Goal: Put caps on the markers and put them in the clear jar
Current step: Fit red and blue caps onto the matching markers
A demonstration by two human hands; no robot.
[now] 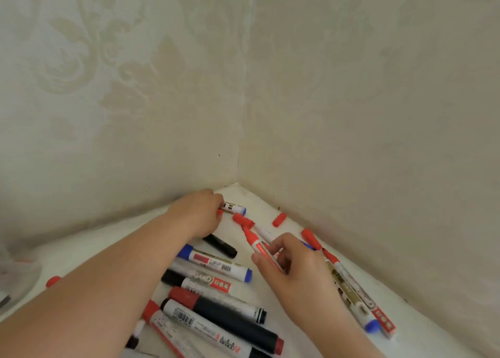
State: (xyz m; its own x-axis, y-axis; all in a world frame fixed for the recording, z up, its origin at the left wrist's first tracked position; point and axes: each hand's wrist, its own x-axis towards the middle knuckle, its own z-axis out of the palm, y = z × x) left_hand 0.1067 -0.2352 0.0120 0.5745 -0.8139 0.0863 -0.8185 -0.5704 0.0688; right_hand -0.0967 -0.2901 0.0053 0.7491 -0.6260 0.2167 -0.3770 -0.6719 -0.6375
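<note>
Forearms crossed the near counter (422,298) above a heap of capped markers (216,311), which crowded the space beneath both wrists. Right hand (295,271): fingers pinched a red marker (257,245), its tip aimed at a loose red cap (242,220) just beyond them. Left hand (198,212): fingers curled round a blue-ended marker (234,208) near the wall corner. Probable risks: a nudged cap rolling away; a sleeveless wrist scattering the heap. Two spare red caps (279,219) lay right of the fingers. Clear jar (16,271): a blurred shape far left, identity uncertain.
</note>
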